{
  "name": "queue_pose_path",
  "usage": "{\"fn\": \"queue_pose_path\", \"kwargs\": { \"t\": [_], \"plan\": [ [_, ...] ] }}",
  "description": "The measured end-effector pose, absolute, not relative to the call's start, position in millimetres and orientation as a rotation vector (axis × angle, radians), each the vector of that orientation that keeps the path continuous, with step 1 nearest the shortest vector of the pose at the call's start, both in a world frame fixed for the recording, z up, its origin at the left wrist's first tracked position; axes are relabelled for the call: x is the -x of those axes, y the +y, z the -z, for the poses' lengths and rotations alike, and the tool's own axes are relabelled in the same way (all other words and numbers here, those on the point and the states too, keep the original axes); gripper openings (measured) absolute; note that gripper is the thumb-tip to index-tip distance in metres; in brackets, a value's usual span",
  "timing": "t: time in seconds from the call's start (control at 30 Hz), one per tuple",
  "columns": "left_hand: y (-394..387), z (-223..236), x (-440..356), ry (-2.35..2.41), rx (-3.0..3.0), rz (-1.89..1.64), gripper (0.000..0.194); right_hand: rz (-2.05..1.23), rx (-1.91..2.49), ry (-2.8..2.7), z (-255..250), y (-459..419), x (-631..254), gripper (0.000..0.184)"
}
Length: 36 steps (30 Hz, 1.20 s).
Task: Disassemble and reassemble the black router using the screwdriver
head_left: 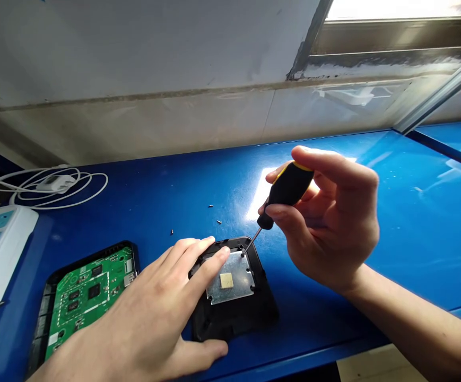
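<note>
My right hand (329, 223) grips a screwdriver (289, 185) with a black and yellow handle. Its tip meets a corner of a silver metal plate (234, 294), at a screw position. That plate lies inside a black plastic cover (254, 313) and carries a small pale square pad (226, 280). Fingers spread, my left hand (166, 297) rests over the cover's left side and hides part of it. Left of that hand, a green circuit board (83, 297) sits in another black casing (47, 302), partly covered by my forearm.
Several small screws (219, 222) lie on the blue table (142, 212) beyond the cover. A white power strip (19, 223) stands at the left edge, near coiled white cables (90, 199) with an adapter (57, 183). A wall (154, 127) borders the table's back.
</note>
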<state>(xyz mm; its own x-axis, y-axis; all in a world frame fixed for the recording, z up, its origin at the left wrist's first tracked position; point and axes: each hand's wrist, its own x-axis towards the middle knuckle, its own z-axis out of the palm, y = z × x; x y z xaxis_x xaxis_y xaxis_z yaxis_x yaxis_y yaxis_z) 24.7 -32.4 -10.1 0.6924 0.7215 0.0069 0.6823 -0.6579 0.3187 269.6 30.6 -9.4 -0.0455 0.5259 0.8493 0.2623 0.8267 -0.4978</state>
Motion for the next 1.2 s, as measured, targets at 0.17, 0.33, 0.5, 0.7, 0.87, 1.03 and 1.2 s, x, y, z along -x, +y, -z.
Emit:
{"fn": "queue_pose_path", "kwargs": {
  "t": [0.17, 0.33, 0.5, 0.7, 0.87, 1.03, 1.2],
  "plan": [
    [-33, 11, -25, 1.112, -2.612, -0.210, 0.101, -0.334, 0.605, -1.720, 4, 21, -267, 0.055],
    [-34, 13, -25, 1.123, -2.576, -0.231, 0.097, -0.327, 0.555, -1.758, 0, 21, -260, 0.058],
    [-31, 10, -27, 1.116, -2.588, -0.165, 0.090, -0.165, 0.464, -1.810, -10, 27, -254, 0.047],
    [-31, 10, -28, 1.143, -2.533, -0.174, 0.092, -0.131, 0.487, -1.859, -19, 25, -254, 0.043],
    [-32, 12, -28, 1.136, -2.461, -0.258, 0.099, -0.383, 0.509, -1.912, -10, 16, -259, 0.054],
    [-33, 12, -30, 1.162, -2.427, -0.286, 0.097, -0.388, 0.574, -1.954, -7, 4, -257, 0.048],
    [-34, 15, -25, 1.116, -2.511, -0.250, 0.101, -0.338, 0.561, -1.857, -13, 9, -256, 0.036]
  ]
}}
